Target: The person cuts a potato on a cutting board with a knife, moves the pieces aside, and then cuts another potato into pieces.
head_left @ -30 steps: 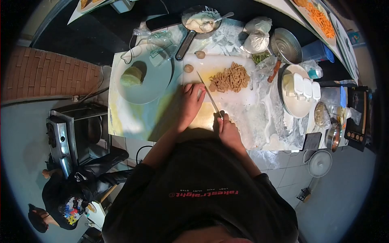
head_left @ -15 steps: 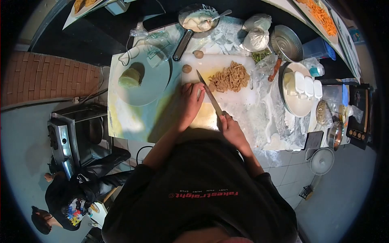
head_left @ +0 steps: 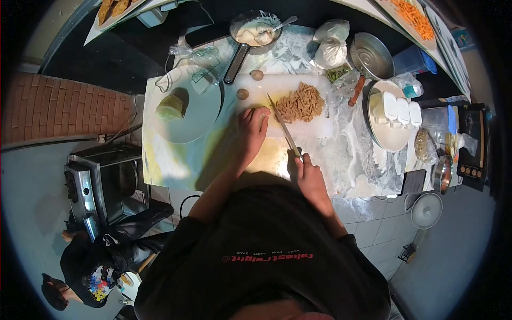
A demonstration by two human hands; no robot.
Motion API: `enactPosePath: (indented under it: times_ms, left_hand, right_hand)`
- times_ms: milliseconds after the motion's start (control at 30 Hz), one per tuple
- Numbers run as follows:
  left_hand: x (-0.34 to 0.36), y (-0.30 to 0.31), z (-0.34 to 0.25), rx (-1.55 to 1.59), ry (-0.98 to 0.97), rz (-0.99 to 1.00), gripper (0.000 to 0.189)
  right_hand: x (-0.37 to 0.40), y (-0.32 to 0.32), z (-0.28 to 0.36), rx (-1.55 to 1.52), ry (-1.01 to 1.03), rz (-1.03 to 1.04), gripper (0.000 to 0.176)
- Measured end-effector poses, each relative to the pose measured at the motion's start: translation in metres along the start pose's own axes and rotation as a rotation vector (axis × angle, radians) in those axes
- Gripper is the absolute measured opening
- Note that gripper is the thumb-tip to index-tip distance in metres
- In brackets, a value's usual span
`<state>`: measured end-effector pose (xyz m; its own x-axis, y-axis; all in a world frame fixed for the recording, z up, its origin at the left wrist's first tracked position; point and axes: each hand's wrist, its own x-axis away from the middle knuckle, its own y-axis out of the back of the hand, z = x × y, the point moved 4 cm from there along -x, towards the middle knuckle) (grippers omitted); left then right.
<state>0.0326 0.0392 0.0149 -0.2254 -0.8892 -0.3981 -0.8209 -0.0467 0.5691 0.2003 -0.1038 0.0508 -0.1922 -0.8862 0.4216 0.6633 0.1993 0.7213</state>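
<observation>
My right hand is closed round the handle of a long kitchen knife. The blade slants up and left over the white cutting board, its tip beside my left fingers. My left hand rests on the board's near left part with its fingers curled; whatever lies under them is hidden. Just right of the blade is a heap of light brown chopped strips. Two whole brownish balls, one at the board's left edge and another brownish ball farther back, lie beyond my left hand.
On the left, a large round plate bears a cabbage piece and a plastic bag. A pan of pale batter with a spoon stands behind. Lidded containers, a metal pot and bags are rightward. Another person sits lower left.
My right hand has moved right and slightly toward me, drawing the knife away from my left fingers. My left hand stays curled on the board, and the view has shifted slightly.
</observation>
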Motion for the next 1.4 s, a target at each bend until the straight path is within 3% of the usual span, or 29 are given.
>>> enactPosePath:
  times_ms: [233,300,433,500,567,1000,1067,1200,1267,1400]
  left_hand:
    - [0.000,0.034,0.009,-0.108,0.036,-0.084,0.014]
    - [0.003,0.042,0.013,-0.144,0.028,-0.096,0.016]
    - [0.005,0.048,0.020,-0.243,0.122,-0.038,0.022]
    - [0.004,0.047,0.019,-0.261,0.122,-0.006,0.024]
    - [0.001,0.045,0.011,-0.243,0.032,-0.018,0.025]
    - [-0.008,0.029,0.004,-0.266,-0.103,-0.001,0.012]
    - [-0.008,0.026,0.013,-0.022,0.138,0.088,0.010]
    - [-0.008,0.025,0.010,-0.063,0.184,0.120,0.009]
    - [-0.006,0.023,0.010,-0.077,0.034,0.009,0.010]
    - [-0.004,0.035,0.005,-0.205,-0.012,0.036,0.013]
  right_hand:
    - [0.004,0.000,0.008,-0.053,0.007,0.056,0.036]
    - [0.003,-0.009,0.004,-0.066,0.095,0.031,0.037]
    - [0.000,-0.013,0.000,-0.066,0.130,0.014,0.038]
    - [-0.004,-0.012,-0.003,-0.031,0.049,0.005,0.038]
    - [-0.005,-0.006,-0.001,-0.041,0.047,-0.015,0.038]
    - [0.000,-0.006,0.000,-0.102,0.031,0.028,0.040]
    - [0.001,-0.008,0.003,-0.104,0.028,0.041,0.041]
    - [0.001,-0.011,0.005,-0.153,0.015,0.092,0.044]
    - [-0.001,-0.013,0.004,-0.162,0.009,0.111,0.045]
    - [-0.002,-0.010,0.005,-0.181,0.020,0.087,0.045]
